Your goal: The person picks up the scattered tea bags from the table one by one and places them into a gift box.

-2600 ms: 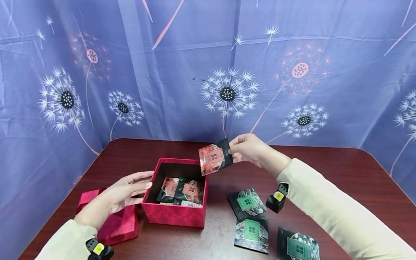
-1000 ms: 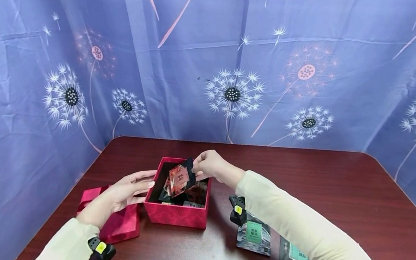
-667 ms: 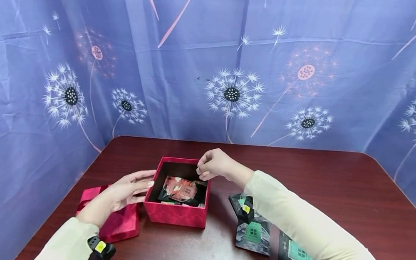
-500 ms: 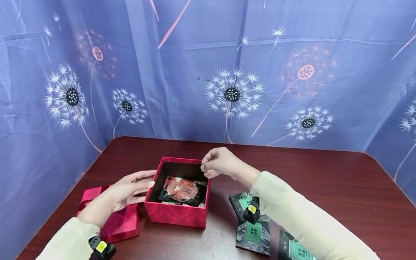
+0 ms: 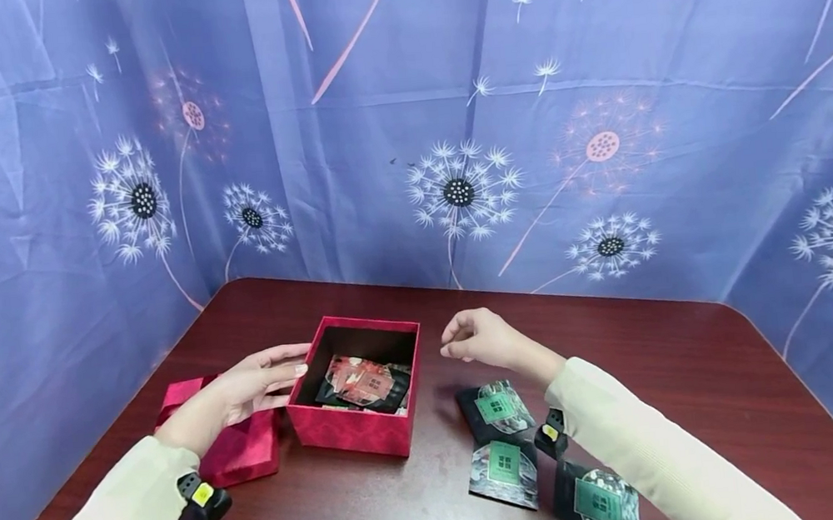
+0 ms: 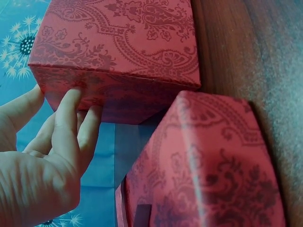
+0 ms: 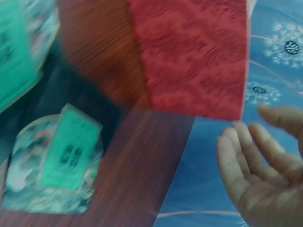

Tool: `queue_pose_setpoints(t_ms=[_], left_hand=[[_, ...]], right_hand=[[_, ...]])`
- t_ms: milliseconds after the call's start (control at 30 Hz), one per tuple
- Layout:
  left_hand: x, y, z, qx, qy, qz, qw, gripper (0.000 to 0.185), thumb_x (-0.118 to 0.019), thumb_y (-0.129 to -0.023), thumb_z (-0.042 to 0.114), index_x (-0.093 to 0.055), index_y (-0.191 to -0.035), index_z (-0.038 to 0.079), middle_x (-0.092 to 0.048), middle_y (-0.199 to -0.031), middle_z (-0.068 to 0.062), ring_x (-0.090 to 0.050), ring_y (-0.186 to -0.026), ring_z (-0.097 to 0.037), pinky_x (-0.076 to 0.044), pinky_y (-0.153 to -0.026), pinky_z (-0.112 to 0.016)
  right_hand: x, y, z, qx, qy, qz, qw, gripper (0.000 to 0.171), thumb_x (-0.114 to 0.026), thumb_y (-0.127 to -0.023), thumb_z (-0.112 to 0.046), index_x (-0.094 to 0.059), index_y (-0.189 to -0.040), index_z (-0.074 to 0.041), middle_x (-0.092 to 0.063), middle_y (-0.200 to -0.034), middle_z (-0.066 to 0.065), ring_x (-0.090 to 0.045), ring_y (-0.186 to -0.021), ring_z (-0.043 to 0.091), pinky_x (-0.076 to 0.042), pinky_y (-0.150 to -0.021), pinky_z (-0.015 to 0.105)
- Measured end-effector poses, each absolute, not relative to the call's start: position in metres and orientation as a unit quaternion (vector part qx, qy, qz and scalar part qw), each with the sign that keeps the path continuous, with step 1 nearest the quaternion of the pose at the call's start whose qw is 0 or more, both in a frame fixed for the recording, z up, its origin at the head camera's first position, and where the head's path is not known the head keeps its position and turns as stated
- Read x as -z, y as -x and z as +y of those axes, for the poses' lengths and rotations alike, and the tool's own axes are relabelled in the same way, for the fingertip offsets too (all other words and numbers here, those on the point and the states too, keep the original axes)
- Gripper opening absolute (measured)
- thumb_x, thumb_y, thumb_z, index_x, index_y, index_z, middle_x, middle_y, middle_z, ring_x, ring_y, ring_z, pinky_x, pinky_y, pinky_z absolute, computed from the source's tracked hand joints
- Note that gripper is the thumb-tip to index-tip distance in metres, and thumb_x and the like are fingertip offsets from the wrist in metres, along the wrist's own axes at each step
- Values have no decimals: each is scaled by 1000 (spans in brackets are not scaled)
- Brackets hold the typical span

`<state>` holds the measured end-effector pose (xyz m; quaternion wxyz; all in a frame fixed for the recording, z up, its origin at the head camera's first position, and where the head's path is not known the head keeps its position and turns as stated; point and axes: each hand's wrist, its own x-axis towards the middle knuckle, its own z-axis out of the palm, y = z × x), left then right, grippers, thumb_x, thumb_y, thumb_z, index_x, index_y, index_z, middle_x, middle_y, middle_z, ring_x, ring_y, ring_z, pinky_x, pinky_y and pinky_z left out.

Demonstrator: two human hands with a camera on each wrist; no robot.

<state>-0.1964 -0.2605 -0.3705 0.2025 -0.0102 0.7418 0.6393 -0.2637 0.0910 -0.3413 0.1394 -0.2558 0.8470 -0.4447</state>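
A red patterned box stands open on the table, with several dark sachets inside. The uppermost sachet has a red label and lies flat in it. On the box's left wall rest the fingers of my left hand; in the left wrist view this hand touches the wall with extended fingertips. My right hand hovers right of the box, holding nothing, its fingers loosely bent. Below that hand lie three green-labelled sachets: one at the back, one in the middle and one nearer me.
The red lid with a ribbon lies left of the box, partly under my left forearm. A blue dandelion-print curtain hangs behind and beside the dark wooden table.
My right hand brought the red-labelled sachet into the box, let it go on top of the others, and drew back to the right. My left hand stayed at the box.
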Motion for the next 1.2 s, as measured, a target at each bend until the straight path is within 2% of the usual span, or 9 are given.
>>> queue_pose_setpoints(t_ms=[200, 367, 567, 900, 1200], left_hand=[[373, 197, -261, -641, 11, 740, 204, 68, -56, -95, 28, -25, -150, 5, -33, -149, -26, -39, -133, -38, -46, -99, -43], [374, 196, -261, -642, 16, 738, 206, 67, -57, -94, 29, -26, -149, 5, -40, -146, -22, -50, -124, -26, -48, -97, -39], [375, 197, -262, -640, 3, 740, 207, 66, -56, -95, 28, -25, -149, 4, -38, -147, -23, -48, -127, -27, -48, -97, -39], [376, 197, -263, -642, 5, 738, 206, 66, -56, -95, 28, -25, -149, 5, -37, -147, -24, -45, -129, -32, -48, -97, -40], [371, 196, -261, -637, 9, 744, 203, 67, -56, -95, 29, -24, -150, 5, -31, -150, -26, -34, -136, -40, -45, -100, -43]], right_hand=[[355, 264, 110, 368, 315, 860, 161, 27, -71, -82, -12, -63, -101, 5, -70, -95, 14, -66, -92, 24, -53, -77, 32], [368, 264, 123, 326, 325, 870, 175, 36, -73, -79, -14, -61, -105, 6, -67, -100, 20, -65, -93, 27, -53, -80, 34], [384, 264, 132, 299, 340, 876, 168, 39, -74, -78, -15, -59, -108, 5, -64, -104, 19, -60, -99, 32, -50, -86, 40], [397, 259, 129, 223, 344, 904, 124, 38, -78, -72, -13, -64, -104, 1, -62, -94, 11, -56, -89, 24, -49, -78, 36], [395, 255, 133, 184, 342, 913, 122, 41, -82, -67, -9, -65, -103, 1, -59, -94, 11, -51, -88, 22, -47, -77, 33]])
